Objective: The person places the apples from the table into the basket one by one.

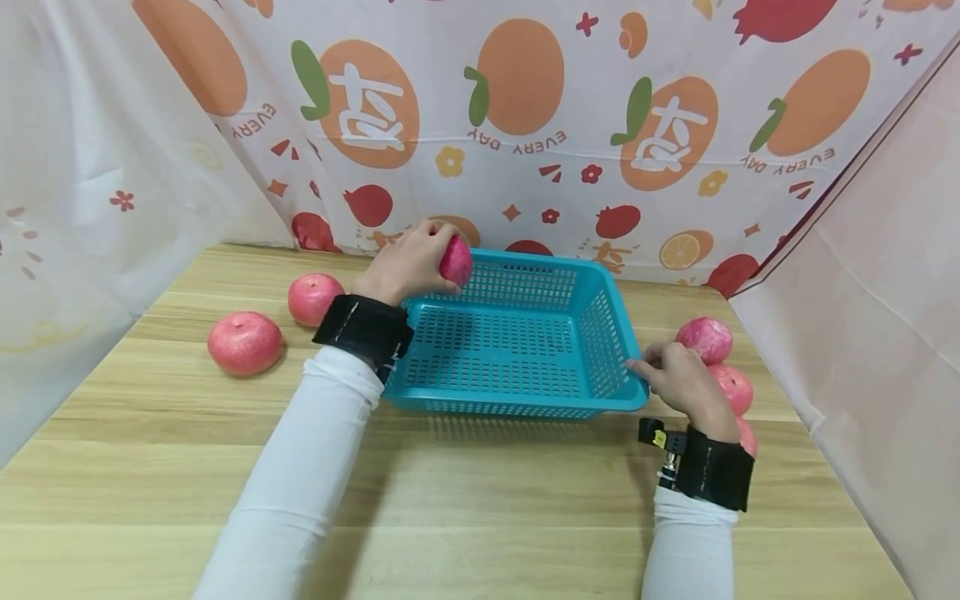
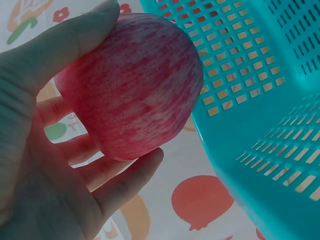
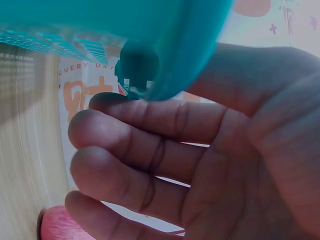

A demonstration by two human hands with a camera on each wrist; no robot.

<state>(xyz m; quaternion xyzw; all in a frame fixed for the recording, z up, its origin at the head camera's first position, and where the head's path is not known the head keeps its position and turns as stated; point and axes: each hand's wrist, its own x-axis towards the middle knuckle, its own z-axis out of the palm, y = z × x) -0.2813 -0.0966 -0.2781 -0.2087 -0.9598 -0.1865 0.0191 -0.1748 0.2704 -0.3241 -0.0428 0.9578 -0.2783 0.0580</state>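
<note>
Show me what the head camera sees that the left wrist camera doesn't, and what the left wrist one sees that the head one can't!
Only the head view: the right hand at the corner of the basket, two pink fruits on the left, three reddish fruits on the right, and white sleeves.

Only the left wrist view: the palm side of the left hand.

Both: that left hand holding a red fruit, the basket and the printed cloth.

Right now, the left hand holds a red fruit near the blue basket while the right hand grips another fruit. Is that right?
Not quite: the right hand grips the rim of the blue basket, not another fruit, as the right wrist view shows. The left hand does hold a red fruit near it.
</note>
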